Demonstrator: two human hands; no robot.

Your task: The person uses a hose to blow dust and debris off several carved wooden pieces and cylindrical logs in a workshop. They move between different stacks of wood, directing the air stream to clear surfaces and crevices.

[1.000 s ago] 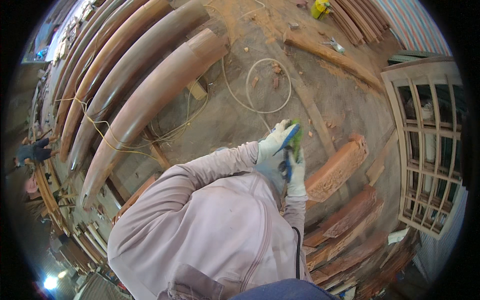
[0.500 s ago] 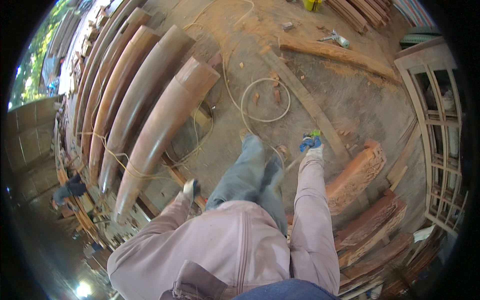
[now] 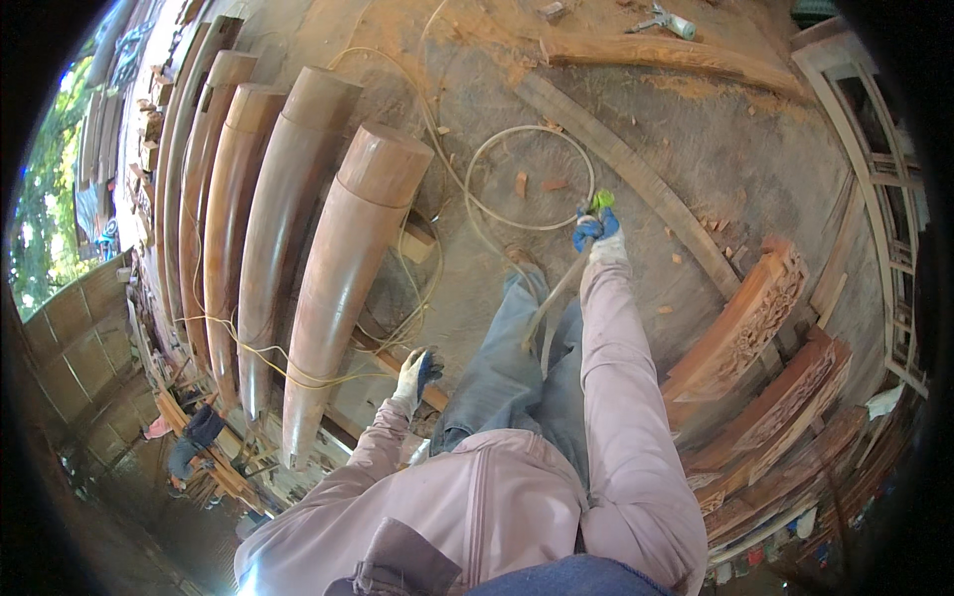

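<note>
1. Right hand (image 3: 596, 230): blue-and-white glove, fingers wrapped tight around a small green tool (image 3: 600, 202). Arm stretched out away from the body, pale pink sleeve (image 3: 621, 397).
2. A pale cable (image 3: 553, 298) runs from the right hand back toward the body, across the jeans (image 3: 507, 368).
3. Left hand (image 3: 417, 375): white glove with dark palm, hanging low at the left side. Fingers loosely curled, nothing held that I can make out; can't tell whether they touch anything.
4. Just left of the left hand: near end of the closest rounded timber column (image 3: 348, 268), lying on the floor. More columns (image 3: 253, 219) lie side by side further left, all tapering and reddish brown.
5. Yellow cord (image 3: 298, 375) lies across the near ends of the columns.
6. Far of the right hand: pale hose coiled in a loop (image 3: 477, 189) on the dusty concrete floor (image 3: 696, 139), small wood offcuts (image 3: 521, 184) inside the loop.
7. A long dark plank (image 3: 636, 179) runs diagonally on the floor just right of the right hand.
8. Right of the sleeve: carved wooden panels (image 3: 745, 318), stacked and leaning, more toward the near right.
9. Far right edge: a pale wooden window frame (image 3: 874, 199).
10. Far top: a rough timber beam (image 3: 666, 55), with a small hand tool (image 3: 664, 20) lying beyond it.
</note>
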